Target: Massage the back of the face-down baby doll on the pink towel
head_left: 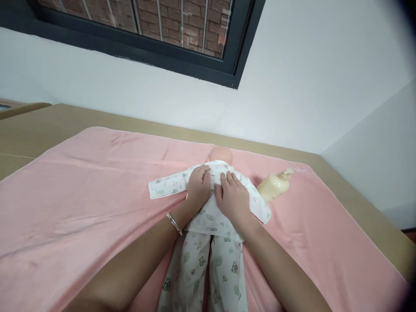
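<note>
A baby doll [211, 219] in a white patterned top and trousers lies stretched out on a pink cloth [107, 182], its bare head at the far end. My left hand [199, 185] rests flat on the left side of the doll's upper body, fingers extended. On the right side of the upper body lies my right hand [233, 197], also flat with its fingers a little apart. Both sleeves of the top spread outward. Just beyond the right sleeve, a bottle of pale yellow liquid [274, 186] lies tilted on the cloth.
Under the cloth is a wooden surface [61, 119], which shows along its far and right edges. A white wall [276, 95] rises behind it, with a dark-framed window [214, 73] above.
</note>
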Available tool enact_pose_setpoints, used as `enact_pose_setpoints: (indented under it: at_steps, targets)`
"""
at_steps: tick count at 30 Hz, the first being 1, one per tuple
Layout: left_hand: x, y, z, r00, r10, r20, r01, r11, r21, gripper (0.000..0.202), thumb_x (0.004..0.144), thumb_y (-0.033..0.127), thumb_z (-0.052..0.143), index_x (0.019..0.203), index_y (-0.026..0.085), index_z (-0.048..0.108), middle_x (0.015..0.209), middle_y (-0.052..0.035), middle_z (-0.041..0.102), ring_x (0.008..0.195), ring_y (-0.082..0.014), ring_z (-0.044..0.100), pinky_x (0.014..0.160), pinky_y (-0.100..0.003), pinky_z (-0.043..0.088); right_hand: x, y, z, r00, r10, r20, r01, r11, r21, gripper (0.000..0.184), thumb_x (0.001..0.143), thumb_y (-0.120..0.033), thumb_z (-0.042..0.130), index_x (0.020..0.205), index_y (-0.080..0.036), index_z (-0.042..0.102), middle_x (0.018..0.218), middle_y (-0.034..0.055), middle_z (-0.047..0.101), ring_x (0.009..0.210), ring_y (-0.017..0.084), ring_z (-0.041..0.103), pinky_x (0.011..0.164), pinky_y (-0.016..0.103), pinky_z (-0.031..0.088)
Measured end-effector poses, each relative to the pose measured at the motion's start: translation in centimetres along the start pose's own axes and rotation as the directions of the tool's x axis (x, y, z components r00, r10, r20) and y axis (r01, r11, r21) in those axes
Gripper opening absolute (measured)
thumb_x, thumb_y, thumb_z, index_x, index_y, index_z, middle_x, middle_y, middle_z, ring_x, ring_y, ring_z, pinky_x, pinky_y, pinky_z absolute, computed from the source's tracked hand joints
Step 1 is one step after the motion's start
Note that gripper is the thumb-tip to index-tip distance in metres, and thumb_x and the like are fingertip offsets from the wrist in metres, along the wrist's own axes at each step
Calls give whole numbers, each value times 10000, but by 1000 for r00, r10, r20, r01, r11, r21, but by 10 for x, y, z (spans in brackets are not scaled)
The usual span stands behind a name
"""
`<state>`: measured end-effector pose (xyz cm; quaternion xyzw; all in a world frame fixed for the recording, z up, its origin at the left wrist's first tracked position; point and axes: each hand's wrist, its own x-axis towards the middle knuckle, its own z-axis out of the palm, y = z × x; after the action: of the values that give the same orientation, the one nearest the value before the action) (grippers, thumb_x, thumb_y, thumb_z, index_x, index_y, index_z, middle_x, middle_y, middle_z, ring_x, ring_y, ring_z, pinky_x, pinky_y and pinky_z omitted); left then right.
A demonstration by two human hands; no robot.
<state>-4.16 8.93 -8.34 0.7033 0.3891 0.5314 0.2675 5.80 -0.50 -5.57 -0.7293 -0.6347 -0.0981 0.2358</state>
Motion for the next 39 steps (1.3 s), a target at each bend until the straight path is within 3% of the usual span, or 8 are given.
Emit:
enact_pose_setpoints:
  at_steps: [4,9,13,21,24,28,33,39]
  targets:
    - [-2,1,1,999,33,6,-33,997,65,268,892,179,414,1011,189,654,1093,-73,706,1064,-209,631,1021,-405,494,8,17,10,996,-90,-6,90,985,149,515,956,-338,427,1419,-126,499,1535,133,407,1455,313,310,1179,527,283]
    - [-3,0,3,994,109,34,-112,984,139,284,876,136,435,1003,203,680,1125,-66,700,1117,-216,613,1055,-424,477,6,26,25,994,91,-61,-70,958,279,546,963,-364,389,1438,-104,465,1548,163,373,1468,297,281,1191,535,250]
    - [-2,1,4,985,161,68,-169,975,144,318,871,111,438,1011,211,704,1152,-59,693,1137,-206,600,1056,-402,469,6,28,28,985,170,-7,-162,946,281,625,954,-391,392,1483,-58,380,1559,187,342,1478,319,244,1197,527,234]
    - [2,13,-1,963,66,261,-169,903,396,361,939,226,403,1246,161,582,1314,-111,613,1278,-261,504,1148,-486,329,20,11,8,976,215,39,-218,964,150,480,954,-351,373,1314,-111,580,1299,158,627,1232,291,546,1063,406,389]
    - [3,15,0,952,-16,305,-132,878,460,407,959,255,369,1325,167,524,1411,-119,545,1368,-270,424,1171,-506,285,21,4,3,969,247,9,-247,966,78,435,954,-326,386,1273,-132,608,1238,151,662,1174,280,581,1009,372,405]
    - [4,13,2,937,-81,339,-88,887,454,432,975,296,363,1371,183,491,1487,-110,475,1420,-268,362,1192,-527,248,19,6,8,975,219,-47,-215,973,83,426,956,-306,384,1275,-119,597,1227,154,661,1161,274,576,1010,367,399]
    - [4,9,1,943,-7,332,-138,901,411,411,989,315,359,1352,231,533,1472,-95,496,1410,-287,376,1179,-563,254,20,18,20,987,132,-95,-116,981,154,450,939,-285,398,1311,-97,567,1320,173,605,1233,278,533,1083,424,370]
    - [4,10,-1,937,68,344,-197,913,357,385,983,280,372,1318,221,552,1421,-96,547,1386,-289,407,1171,-591,249,21,25,21,997,41,-64,-31,988,152,495,952,-257,365,1388,-76,515,1443,175,512,1362,273,439,1159,451,305]
